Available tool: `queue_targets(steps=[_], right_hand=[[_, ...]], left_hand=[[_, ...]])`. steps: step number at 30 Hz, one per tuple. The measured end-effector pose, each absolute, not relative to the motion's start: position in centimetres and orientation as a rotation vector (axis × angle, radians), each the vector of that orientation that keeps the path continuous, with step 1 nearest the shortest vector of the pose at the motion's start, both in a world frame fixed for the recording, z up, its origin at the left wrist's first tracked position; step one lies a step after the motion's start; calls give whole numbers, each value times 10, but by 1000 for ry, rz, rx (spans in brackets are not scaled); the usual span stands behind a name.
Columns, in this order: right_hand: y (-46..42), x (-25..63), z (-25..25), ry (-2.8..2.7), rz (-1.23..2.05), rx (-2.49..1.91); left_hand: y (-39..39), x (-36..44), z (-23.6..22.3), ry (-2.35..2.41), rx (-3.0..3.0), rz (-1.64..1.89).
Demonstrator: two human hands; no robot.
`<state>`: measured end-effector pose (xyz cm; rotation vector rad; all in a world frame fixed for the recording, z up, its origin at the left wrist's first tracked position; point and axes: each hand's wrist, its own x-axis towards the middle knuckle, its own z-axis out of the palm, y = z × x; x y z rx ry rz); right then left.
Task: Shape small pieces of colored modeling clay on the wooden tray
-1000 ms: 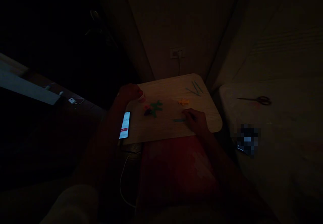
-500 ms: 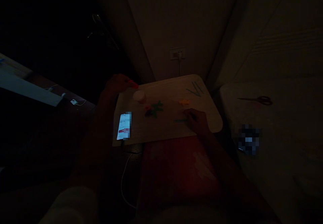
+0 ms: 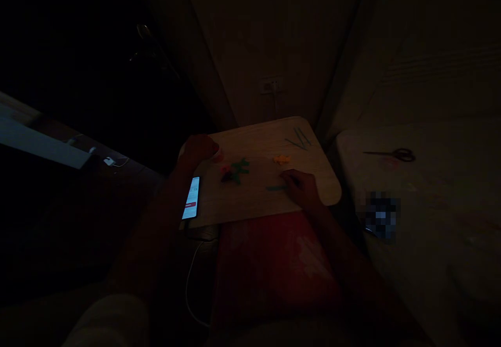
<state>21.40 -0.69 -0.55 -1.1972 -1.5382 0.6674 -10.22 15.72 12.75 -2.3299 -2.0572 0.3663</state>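
The scene is very dark. On a wooden board [image 3: 250,201], my left hand [image 3: 201,147] is closed, its fingers at a small round pinkish tub [image 3: 219,155] and partly covering it. Whatever lies inside those fingers is hidden. My right hand [image 3: 301,186] rests on the board with fingers drawn together in a pinch; I cannot make out anything in them. A thin green strip [image 3: 275,188] lies by its fingertips. Just beyond is a small pile of orange pieces [image 3: 282,159]. Green pieces [image 3: 239,169] and a pinkish-red piece [image 3: 225,169] lie between the hands.
A lit phone [image 3: 191,198] lies at the board's left edge, beside my left forearm. Several thin strips [image 3: 299,138] are at the far right corner. Scissors [image 3: 403,154] lie on the pale surface to the right. A white cable [image 3: 188,284] hangs below the board.
My left hand has moved right and nearer, from beyond the tub onto it. The red thing it held is out of sight. My right hand stays by the green strip. The view has shifted slightly.
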Motion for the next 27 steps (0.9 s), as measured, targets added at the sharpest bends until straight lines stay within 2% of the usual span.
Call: queue_targets(steps=[3,9,13,27], right_hand=[[-7,214,-5,-1527,680,-1202],[-7,214,-3,-1528,675,-1205],[-6,214,-3,-1531,673,-1197],[-5,214,-2,-1524,693,-1210]], left_hand=[[159,-110,146,-2105,-2241,440],[153,-129,181,-2219,-2327,-56],[150,-122,171,-2101,-2254,263],[150,-124,163,-2100,-2265,226]])
